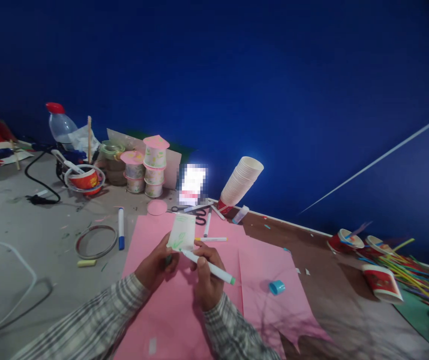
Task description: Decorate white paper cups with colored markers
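My left hand [159, 259] is closed around the lower left edge of a white paper piece [183, 231] that bears green leaf-like strokes. Whether this piece is flat or curved like a cup wall, I cannot tell. In my right hand [209, 280] is a white marker [216, 272] with a green end, slanting up to the left. Its tip meets or nearly meets the bottom edge of the paper piece. Both hands are over pink paper sheets [162, 310]. Several slim markers [211, 239] and black-handled scissors [200, 217] lie just beyond them.
Small decorated paper towers [154, 176] stand at the back beside a glowing, blurred phone [192, 184]. A leaning stack of paper cups [241, 181] is right of it. To the left lie a tape roll [96, 242] and a blue-capped marker [121, 229]; colourful sticks [402, 270] lie far right.
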Available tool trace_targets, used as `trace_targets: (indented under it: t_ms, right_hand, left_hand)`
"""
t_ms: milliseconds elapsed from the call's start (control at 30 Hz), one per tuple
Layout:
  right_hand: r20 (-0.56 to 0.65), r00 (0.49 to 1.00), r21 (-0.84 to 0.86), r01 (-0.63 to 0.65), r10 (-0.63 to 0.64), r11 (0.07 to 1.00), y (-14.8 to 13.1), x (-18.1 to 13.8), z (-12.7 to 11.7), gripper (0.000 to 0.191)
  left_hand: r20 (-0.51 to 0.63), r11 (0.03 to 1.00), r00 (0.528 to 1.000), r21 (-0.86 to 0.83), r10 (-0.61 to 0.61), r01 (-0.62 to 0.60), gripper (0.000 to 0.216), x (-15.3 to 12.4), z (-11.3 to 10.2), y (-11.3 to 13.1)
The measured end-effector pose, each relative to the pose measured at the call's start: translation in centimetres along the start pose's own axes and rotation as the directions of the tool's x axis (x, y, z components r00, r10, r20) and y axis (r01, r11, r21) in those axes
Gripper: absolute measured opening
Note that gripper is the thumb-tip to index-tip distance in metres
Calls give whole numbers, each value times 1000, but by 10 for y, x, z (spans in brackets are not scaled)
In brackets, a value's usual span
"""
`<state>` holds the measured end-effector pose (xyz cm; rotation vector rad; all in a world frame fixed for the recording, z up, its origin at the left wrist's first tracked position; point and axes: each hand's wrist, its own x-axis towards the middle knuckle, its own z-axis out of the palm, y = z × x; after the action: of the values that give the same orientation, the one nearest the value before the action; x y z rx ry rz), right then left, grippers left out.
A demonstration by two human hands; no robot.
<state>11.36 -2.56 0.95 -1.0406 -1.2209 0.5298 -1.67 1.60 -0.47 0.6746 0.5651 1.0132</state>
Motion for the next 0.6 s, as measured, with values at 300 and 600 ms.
trace_targets:
  t_ms: [300, 600]
  right_hand:
    - [9, 1000, -16, -7, 7, 1000, -3, -1, 1, 18]
    - [40, 999, -55, 40, -38, 998, -6, 3, 2, 18]
  left_hand:
    - [-29, 999, 999, -25, -20, 19, 44, 1, 2, 2]
    - [-34, 1000, 999, 8, -4, 5, 48, 1, 1, -1]
